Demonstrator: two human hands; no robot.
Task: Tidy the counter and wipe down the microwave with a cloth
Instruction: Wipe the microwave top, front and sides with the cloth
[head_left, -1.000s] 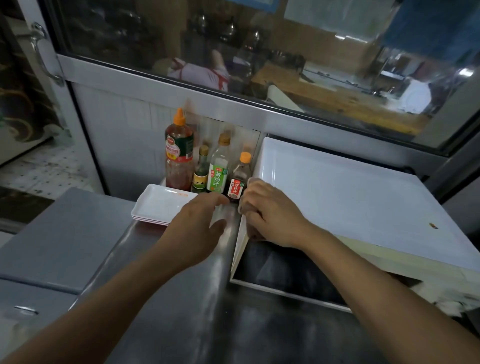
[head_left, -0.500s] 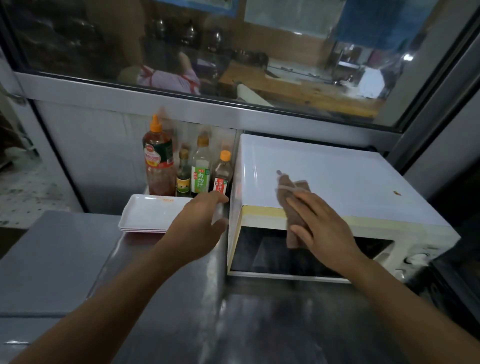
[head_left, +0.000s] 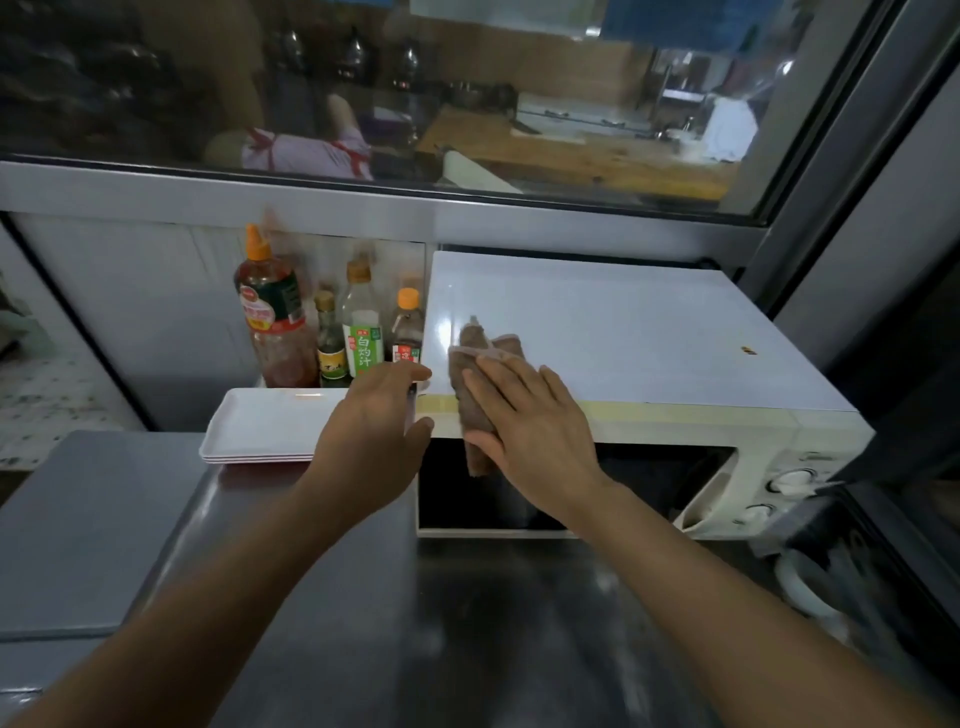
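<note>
- Steel counter (head_left: 311, 597) fills the foreground and runs back to the wall under a wide window (head_left: 467, 104).
- Cream microwave (head_left: 649, 332) sits on the counter at right, dark door facing the viewer, two dials on its right panel.
- White trays (head_left: 260, 426) lie stacked left of the microwave.
- Four sauce bottles (head_left: 358, 327) stand behind the trays, against the wall.
- Right hand (head_left: 530, 421) lies flat, fingers straight and spread, pressing the cloth onto the microwave's top front edge.
- Left hand (head_left: 374, 431) is at the microwave's front left corner, fingers loosely extended, thumb at the door's edge, holding nothing.
- Brown cloth (head_left: 475, 358) is folded, part on the top, part hanging over the door.
</note>
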